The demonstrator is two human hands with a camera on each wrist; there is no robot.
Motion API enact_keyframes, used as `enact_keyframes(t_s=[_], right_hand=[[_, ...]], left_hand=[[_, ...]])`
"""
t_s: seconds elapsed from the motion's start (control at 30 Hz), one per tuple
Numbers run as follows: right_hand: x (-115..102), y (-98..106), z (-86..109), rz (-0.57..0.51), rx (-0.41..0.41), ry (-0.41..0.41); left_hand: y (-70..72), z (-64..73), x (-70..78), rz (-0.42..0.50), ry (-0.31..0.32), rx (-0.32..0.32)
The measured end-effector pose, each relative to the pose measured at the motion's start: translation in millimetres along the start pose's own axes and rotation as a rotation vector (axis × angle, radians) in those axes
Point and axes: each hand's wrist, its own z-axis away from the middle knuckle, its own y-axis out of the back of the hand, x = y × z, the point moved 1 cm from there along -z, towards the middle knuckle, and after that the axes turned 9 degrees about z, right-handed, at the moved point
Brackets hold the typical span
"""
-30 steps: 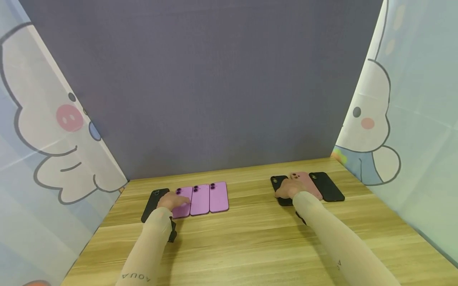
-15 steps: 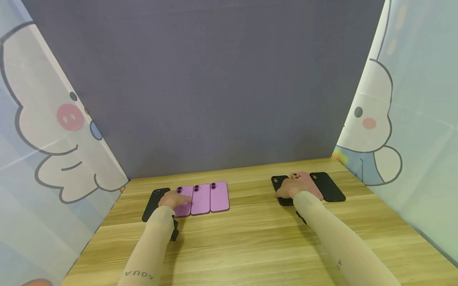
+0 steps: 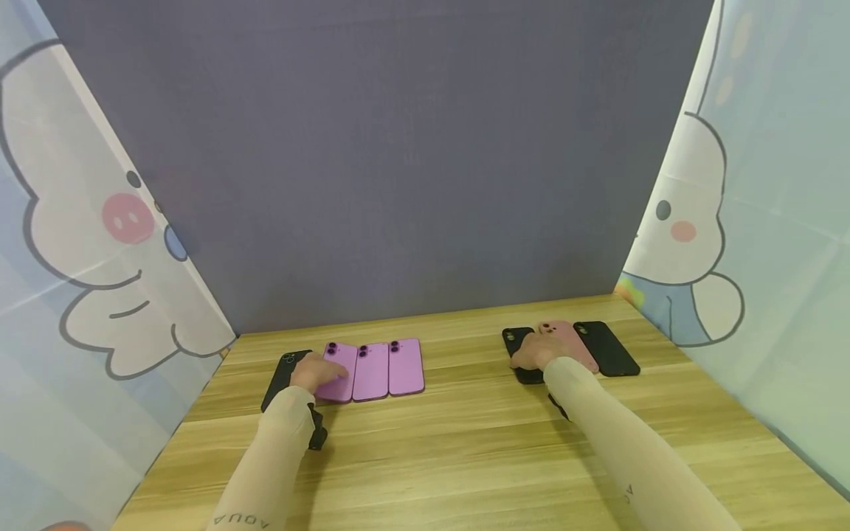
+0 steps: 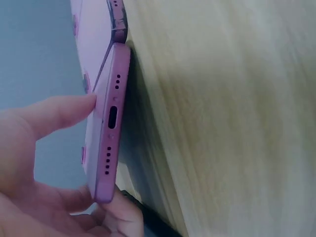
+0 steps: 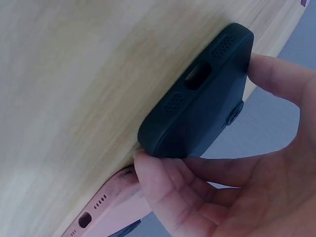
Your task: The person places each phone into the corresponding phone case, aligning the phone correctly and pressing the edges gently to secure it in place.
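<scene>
My left hand holds the leftmost purple phone. In the left wrist view, the thumb lies on its back and the other fingers curl at its outer edge; that phone is tilted, with shadow beneath it. Close beside it lie a middle purple phone and a right purple phone. My right hand grips the left black phone case by its long sides, thumb on one and fingers on the other, as the right wrist view shows. That case's port cutout faces the camera.
A pink phone case and another black case lie right of the gripped case. Left of the purple phones is a black case. A grey panel stands behind the wooden table, with printed curtains at the sides.
The leftmost purple phone has shifted and tilted in my left hand, its camera end now a little farther up and its outer edge raised. My right hand has stayed on the black case.
</scene>
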Motion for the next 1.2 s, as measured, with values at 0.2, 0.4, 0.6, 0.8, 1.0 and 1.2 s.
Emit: enact_keyframes(t_s=[0.2, 0.4, 0.6, 0.8, 1.0, 1.2], right_hand=[[1, 0, 4.3, -0.010, 0.015, 0.008], [2, 1, 2.6, -0.033, -0.020, 0.018], [5, 4, -0.5, -0.047, -0.040, 0.005], [7, 4, 2.6, -0.045, -0.041, -0.017], [4, 3, 3.7, -0.050, -0.026, -0.013], [8, 0, 1.7, -0.081, -0.017, -0.015]], left_hand=[[5.4, -1.4, -1.3, 0.098, 0.000, 0.012], [9.0, -2.7, -11.6, 0.310, 0.013, 0.000], [12.5, -3.0, -14.5, 0.418, 0.016, -0.024], [13.6, -1.9, -10.7, 0.489, 0.053, -0.081], [13.2, -0.8, -14.2, 0.463, 0.038, -0.057], [11.9, 1.1, -11.4, 0.440, -0.001, -0.012]])
